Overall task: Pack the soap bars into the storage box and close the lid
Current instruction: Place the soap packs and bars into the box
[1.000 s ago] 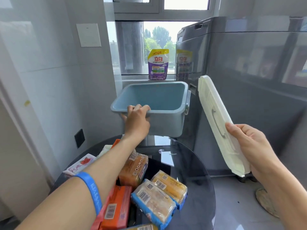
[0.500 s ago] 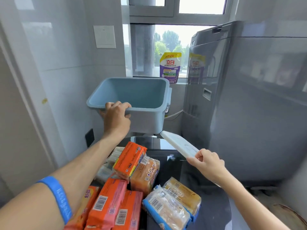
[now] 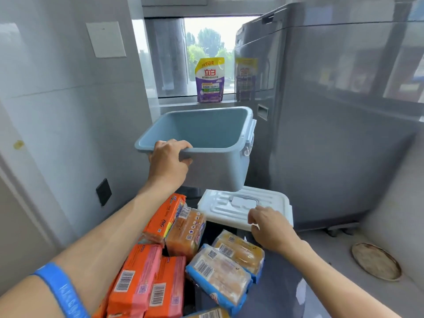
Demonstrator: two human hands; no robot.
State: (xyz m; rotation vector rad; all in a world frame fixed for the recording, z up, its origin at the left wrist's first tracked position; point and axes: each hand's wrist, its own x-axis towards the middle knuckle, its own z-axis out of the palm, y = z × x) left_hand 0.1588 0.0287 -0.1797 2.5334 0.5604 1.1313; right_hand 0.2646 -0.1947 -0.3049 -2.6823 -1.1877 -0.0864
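Observation:
My left hand grips the near rim of the empty blue storage box and holds it in the air above the back of the table. The white lid, handle up, lies flat on the table under the box's right side. My right hand pinches the lid's near edge. Several wrapped soap bars lie heaped on the dark glass table: orange packs and yellow bars in blue-ended wrappers.
A tall grey washing machine stands close on the right. A purple detergent pouch stands on the window sill behind the box. White tiled wall with a black socket is on the left. A round disc lies on the floor.
My right hand brought the lid down from upright at the right and laid it flat on the table. The box in my left hand stayed raised; the view tilted downward.

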